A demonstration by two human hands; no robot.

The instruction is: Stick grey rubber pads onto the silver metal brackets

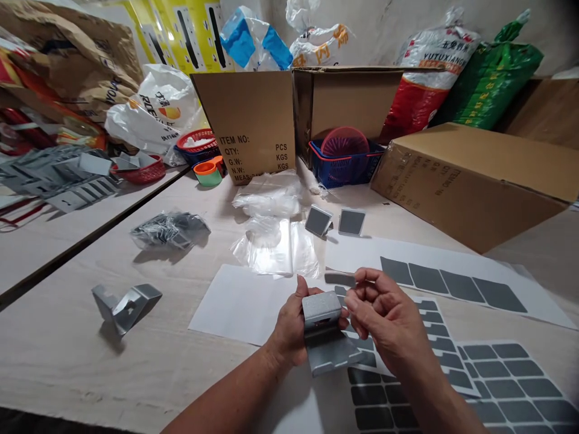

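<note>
My left hand (289, 331) is closed around a bent grey metal bracket (332, 352) with a folded top and a lipped lower edge. Just to its right, my right hand (391, 325) pinches a small dark grey pad (340, 279) by one end, above the bracket's folded top. Under both hands lie white sheets with rows of grey rounded pads; one such sheet (452, 355) is partly covered by my right forearm. Another pad sheet (520, 386) lies at the lower right. A similar bent bracket (136, 307) rests on the table at the left.
Behind my hands are clear plastic bags (271, 241) and two small pieces with grey square faces (351, 222). A bagged bundle of grey parts (169, 231) lies left. Cardboard boxes (474, 175) and a blue basket (346, 169) line the back.
</note>
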